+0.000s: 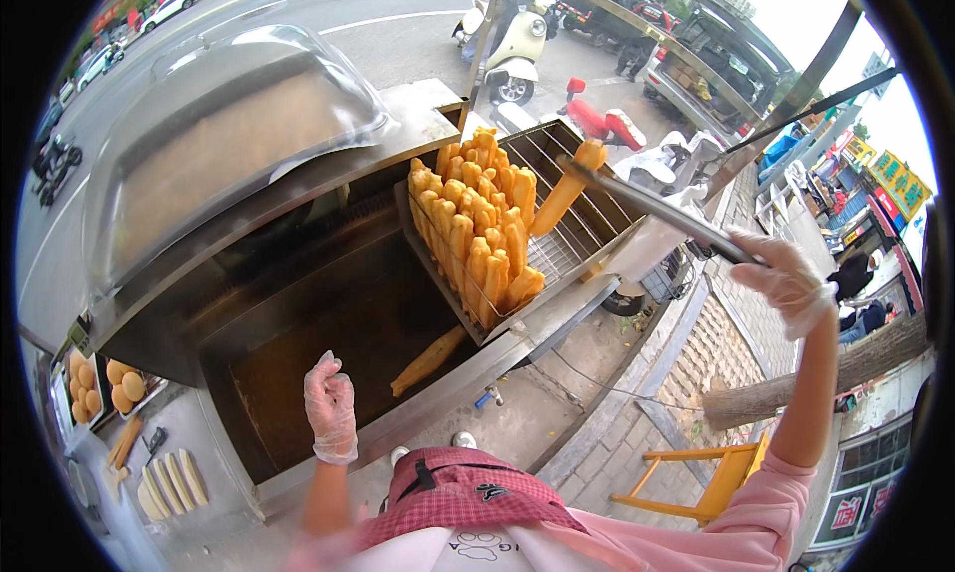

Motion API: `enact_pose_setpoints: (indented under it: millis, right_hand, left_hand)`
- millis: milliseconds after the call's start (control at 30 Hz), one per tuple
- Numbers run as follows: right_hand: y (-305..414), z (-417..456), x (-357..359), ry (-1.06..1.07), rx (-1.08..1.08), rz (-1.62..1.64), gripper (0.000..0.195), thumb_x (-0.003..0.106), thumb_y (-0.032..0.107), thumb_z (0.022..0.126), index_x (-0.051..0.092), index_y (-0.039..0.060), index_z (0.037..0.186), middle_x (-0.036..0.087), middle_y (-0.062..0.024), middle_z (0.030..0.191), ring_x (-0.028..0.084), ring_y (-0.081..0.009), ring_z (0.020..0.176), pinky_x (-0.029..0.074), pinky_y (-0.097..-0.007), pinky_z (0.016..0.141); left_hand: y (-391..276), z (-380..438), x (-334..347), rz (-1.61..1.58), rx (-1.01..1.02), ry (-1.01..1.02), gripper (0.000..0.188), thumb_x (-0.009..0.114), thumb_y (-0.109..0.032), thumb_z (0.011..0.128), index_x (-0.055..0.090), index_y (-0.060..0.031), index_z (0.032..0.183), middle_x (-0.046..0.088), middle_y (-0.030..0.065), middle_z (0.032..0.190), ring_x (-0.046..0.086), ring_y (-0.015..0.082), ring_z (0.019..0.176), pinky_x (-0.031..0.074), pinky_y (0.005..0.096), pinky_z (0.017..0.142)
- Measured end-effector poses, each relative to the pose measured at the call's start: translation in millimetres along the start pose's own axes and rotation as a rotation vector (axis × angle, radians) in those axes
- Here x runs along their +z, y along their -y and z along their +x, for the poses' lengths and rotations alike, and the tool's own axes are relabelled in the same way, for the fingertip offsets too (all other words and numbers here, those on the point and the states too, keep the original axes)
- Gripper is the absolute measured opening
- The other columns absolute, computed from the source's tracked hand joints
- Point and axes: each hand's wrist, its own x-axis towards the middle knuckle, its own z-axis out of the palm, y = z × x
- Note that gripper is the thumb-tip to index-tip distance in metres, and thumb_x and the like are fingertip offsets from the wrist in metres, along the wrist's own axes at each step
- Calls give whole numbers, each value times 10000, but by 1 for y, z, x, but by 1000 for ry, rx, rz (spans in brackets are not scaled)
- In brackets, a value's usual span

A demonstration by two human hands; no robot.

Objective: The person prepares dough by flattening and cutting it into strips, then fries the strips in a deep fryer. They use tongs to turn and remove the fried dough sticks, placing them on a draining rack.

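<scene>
My right hand [783, 273], in a clear plastic glove, grips a pair of long metal tongs [671, 214]. Their far end holds a fried dough stick [563, 191], tilted over the rack beside the others. Many golden fried dough sticks [477, 221] stand packed upright in the wire draining rack [556, 255]. One more dough stick [429, 359] lies in the dark oil of the fryer vat [298, 348], by its near edge. Over the near left part of the vat is my gloved left hand [330, 404], its fingers curled with nothing visible in them.
Strips of raw dough [171, 482] lie on the metal counter [216, 527] at the lower left, near trays of eggs [127, 389]. A clear domed cover [246, 124] stands beyond the vat. To the right are a yellow wooden stool [720, 482] and a tree trunk [821, 374].
</scene>
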Motion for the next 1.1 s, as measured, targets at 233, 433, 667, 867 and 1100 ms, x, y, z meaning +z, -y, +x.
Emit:
enact_pose_setpoints:
  millis: [233, 433, 667, 867, 1100]
  right_hand:
    - [-43, 65, 87, 55, 5, -405, 548, 757, 247, 872, 590, 43, 1353, 710, -170, 1094, 646, -234, 933, 490, -351, 860]
    - [-22, 81, 94, 82, -35, -573, 618, 723, 391, 846, 562, 140, 1387, 695, -228, 1055, 668, -387, 981, 499, -444, 863]
    - [79, -4, 74, -10, -204, -399, 723, 767, 152, 742, 528, 8, 1410, 687, -176, 1220, 618, -164, 819, 478, -273, 700]
    - [154, 52, 255, 436, -528, -1176, 681, 754, 414, 830, 462, 159, 1390, 664, -101, 955, 710, -272, 877, 557, -385, 707]
    - [109, 118, 468, 592, -750, -1427, 347, 758, 188, 815, 726, 147, 1157, 725, -6, 1105, 694, -183, 1054, 542, -320, 746]
  left_hand:
    - [2, -21, 1, 41, -47, -50, 380, 651, 0, 904, 554, -71, 1264, 581, 112, 1290, 530, 81, 833, 491, 239, 819]
    - [-2, -27, -3, 72, -77, -76, 400, 629, 63, 888, 559, -81, 1254, 585, 92, 1265, 522, 82, 816, 487, 232, 794]
    - [2, -27, -38, 157, -100, -140, 396, 599, 77, 906, 554, -74, 1270, 584, 94, 1249, 568, 107, 950, 483, 239, 793]
    - [1, -38, -82, 252, -132, -182, 435, 594, 103, 900, 552, -85, 1289, 574, 94, 1248, 556, 108, 971, 480, 230, 813]
    - [36, -93, -150, 137, -330, -376, 434, 597, 96, 899, 541, -85, 1290, 554, 83, 1317, 519, 100, 903, 465, 257, 871]
